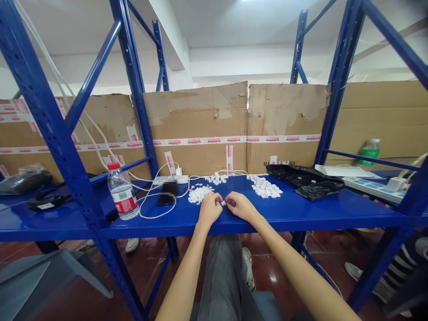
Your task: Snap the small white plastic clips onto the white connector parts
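Both hands meet over the blue table (180,224), a small white piece (223,203) between their fingertips. My left hand (211,207) is closed, its fingers pinching the piece's left side. On the other side my right hand (239,206) is also closed, with thumb and forefinger on the piece. A pile of tiny white parts (199,194) lies just left of my left hand. Larger white pieces (266,187) form a heap right of my right hand. Behind the hands is a smaller white heap (216,179).
A red-capped bottle (123,192), a dark phone-like object (167,193) and white cables stand or lie at the left. A black plastic bag (306,179) lies at the right rear. Cardboard (200,116) closes the back; blue rack posts flank the table.
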`<state>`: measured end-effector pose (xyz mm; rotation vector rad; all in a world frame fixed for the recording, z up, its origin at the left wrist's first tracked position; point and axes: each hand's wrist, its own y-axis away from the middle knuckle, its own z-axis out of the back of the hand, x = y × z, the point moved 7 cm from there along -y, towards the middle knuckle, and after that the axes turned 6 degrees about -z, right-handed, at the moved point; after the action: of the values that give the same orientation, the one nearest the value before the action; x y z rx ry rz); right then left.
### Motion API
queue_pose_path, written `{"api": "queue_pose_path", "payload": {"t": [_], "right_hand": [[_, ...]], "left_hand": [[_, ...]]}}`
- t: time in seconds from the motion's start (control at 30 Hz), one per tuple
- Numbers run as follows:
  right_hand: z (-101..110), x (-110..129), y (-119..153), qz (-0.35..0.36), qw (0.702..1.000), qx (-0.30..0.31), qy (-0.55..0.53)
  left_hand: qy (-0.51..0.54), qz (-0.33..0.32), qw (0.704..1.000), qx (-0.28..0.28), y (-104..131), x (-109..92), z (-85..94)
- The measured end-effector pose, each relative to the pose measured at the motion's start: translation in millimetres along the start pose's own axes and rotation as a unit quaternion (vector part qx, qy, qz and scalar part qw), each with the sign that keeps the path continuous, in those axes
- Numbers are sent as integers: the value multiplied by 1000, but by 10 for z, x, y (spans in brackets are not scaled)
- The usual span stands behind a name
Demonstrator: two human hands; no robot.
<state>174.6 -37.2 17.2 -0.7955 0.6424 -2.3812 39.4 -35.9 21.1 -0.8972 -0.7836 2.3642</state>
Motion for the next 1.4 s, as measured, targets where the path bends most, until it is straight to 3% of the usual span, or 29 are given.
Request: {"api": "queue_pose_path", "payload": {"t": [1.4], "right_hand": [[11, 30, 1, -17, 1000, 9, 2]], "left_hand": [[-30, 3, 999, 19, 0, 36, -49]]}}
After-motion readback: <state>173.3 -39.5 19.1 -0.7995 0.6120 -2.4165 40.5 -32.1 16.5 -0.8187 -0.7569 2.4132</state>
